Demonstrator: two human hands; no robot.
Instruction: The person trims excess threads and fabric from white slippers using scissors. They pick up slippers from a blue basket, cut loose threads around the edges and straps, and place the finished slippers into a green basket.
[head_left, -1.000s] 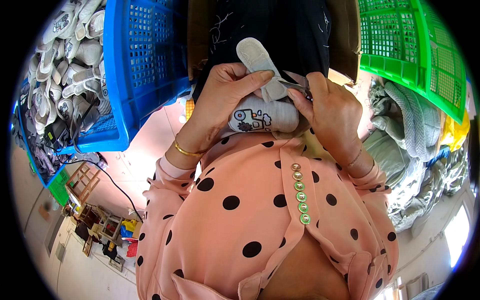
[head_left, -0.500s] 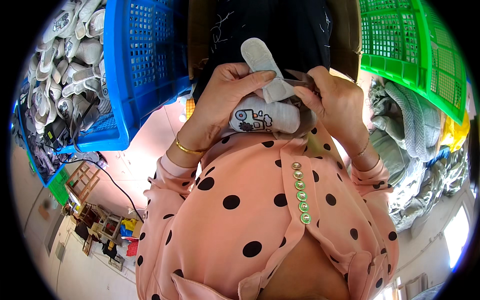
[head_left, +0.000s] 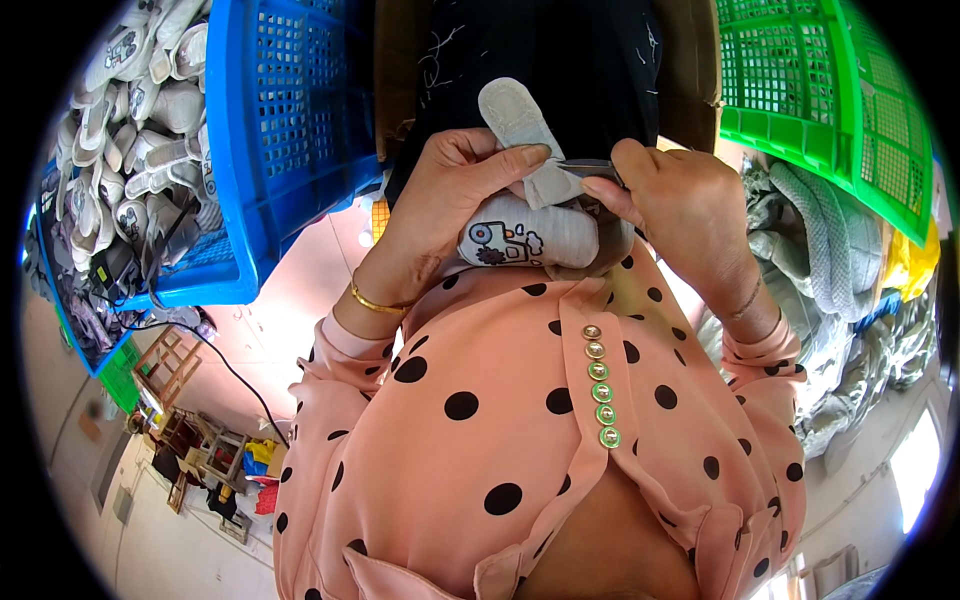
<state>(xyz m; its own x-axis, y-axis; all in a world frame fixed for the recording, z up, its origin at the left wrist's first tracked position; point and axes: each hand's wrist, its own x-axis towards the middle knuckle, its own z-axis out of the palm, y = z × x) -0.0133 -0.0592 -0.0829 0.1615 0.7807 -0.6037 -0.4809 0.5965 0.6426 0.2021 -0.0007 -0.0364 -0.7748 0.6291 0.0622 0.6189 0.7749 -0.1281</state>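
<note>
My left hand is closed on a small pale grey fabric shoe, its thumb pressing on the shoe's narrow middle. The rounded end points up and away from me. Below it, against my shirt, lies another small shoe with a vehicle picture on its top. My right hand is closed, its thumb at the stretched corner of the held shoe. A thin dark blade-like tool runs from its fingers toward the shoe; its handle is hidden in my palm.
At left stands a blue plastic crate beside a heap of small grey shoes. A green crate is at right, above grey fabric bundles. A brown cardboard box stands around my legs. A black cable crosses the lower left.
My right hand and forearm have moved a little to the right, drawing the shoe's corner out. The dark blade now lies straighter beside the shoe. My left hand has barely moved.
</note>
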